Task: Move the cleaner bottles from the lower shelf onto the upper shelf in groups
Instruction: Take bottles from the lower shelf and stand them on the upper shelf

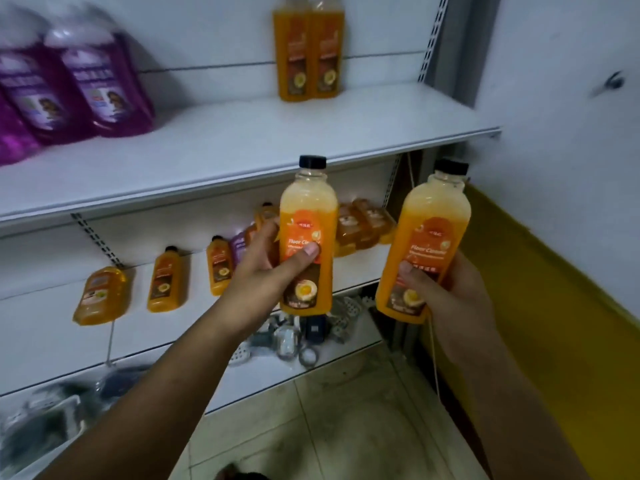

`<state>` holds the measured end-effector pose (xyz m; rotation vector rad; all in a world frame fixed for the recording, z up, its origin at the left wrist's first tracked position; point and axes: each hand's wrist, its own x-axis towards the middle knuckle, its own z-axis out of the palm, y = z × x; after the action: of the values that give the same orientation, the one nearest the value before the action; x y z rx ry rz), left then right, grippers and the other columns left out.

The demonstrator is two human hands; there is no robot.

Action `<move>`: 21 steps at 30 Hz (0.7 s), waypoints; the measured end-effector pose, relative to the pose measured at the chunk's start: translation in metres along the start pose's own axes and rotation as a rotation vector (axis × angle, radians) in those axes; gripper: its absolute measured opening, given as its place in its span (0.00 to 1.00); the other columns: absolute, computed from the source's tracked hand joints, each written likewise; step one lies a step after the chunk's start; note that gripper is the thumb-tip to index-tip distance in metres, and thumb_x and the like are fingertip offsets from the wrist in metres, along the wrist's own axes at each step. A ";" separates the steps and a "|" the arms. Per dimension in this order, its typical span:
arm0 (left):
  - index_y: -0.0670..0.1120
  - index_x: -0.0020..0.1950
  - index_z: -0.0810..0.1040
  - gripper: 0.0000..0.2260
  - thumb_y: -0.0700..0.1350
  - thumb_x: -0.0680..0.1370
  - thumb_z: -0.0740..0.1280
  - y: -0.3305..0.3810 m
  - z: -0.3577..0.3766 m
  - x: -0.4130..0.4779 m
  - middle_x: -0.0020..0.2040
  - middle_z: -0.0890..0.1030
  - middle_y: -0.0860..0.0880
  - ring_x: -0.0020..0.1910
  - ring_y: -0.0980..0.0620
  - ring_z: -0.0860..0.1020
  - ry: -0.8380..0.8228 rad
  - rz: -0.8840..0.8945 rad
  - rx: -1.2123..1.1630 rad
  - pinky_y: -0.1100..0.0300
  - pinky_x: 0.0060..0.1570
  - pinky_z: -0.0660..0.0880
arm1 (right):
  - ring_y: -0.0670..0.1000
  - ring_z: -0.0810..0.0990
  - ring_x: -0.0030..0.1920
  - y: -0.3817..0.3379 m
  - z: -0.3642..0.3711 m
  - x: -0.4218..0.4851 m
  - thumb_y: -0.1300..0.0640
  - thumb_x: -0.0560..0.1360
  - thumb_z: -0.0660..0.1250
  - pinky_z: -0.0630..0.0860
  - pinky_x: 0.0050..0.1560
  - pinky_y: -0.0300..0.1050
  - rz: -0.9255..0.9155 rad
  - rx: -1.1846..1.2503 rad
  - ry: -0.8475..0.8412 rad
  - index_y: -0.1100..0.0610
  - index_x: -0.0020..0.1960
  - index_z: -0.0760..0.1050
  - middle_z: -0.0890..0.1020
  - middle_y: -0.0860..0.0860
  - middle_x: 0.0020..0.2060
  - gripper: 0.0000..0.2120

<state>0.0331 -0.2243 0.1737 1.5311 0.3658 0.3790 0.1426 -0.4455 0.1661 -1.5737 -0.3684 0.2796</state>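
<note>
Orange cleaner fills both held bottles: the left bottle (307, 216) is clamped by the curled fingers of the left hand (265, 271), the right bottle (434, 223) by those of the right hand (450, 296). Both are held upright just before the front edge of the upper shelf (225, 147). Two orange bottles (308, 50) are stood at its back edge.

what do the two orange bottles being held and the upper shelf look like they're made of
The left-hand bottle and the right-hand bottle are probably clear glossy plastic, as the orange liquid shows through the walls. The upper shelf looks like white painted metal, smooth, with a thin folded front edge.
</note>
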 end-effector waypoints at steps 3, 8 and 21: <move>0.56 0.65 0.76 0.22 0.52 0.72 0.72 0.029 0.024 0.016 0.56 0.87 0.55 0.57 0.52 0.85 0.055 0.058 -0.018 0.54 0.54 0.83 | 0.48 0.86 0.57 -0.020 -0.022 0.024 0.44 0.67 0.75 0.81 0.61 0.57 -0.051 0.035 0.009 0.48 0.70 0.76 0.86 0.45 0.57 0.32; 0.58 0.69 0.75 0.23 0.55 0.74 0.71 0.074 0.042 0.050 0.58 0.85 0.55 0.56 0.52 0.86 0.118 0.174 0.034 0.53 0.48 0.84 | 0.51 0.86 0.58 -0.044 -0.036 0.078 0.27 0.56 0.79 0.80 0.60 0.60 -0.118 0.161 0.033 0.40 0.65 0.78 0.86 0.46 0.58 0.40; 0.55 0.74 0.70 0.30 0.53 0.75 0.77 0.142 0.009 0.206 0.63 0.83 0.53 0.64 0.50 0.81 0.249 0.422 0.235 0.42 0.64 0.79 | 0.48 0.86 0.57 -0.117 -0.021 0.261 0.39 0.73 0.76 0.81 0.61 0.61 -0.326 0.008 -0.023 0.39 0.58 0.79 0.86 0.44 0.56 0.16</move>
<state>0.2195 -0.1373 0.3171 1.7977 0.2850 0.8881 0.3822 -0.3584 0.2964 -1.4766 -0.6323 0.0466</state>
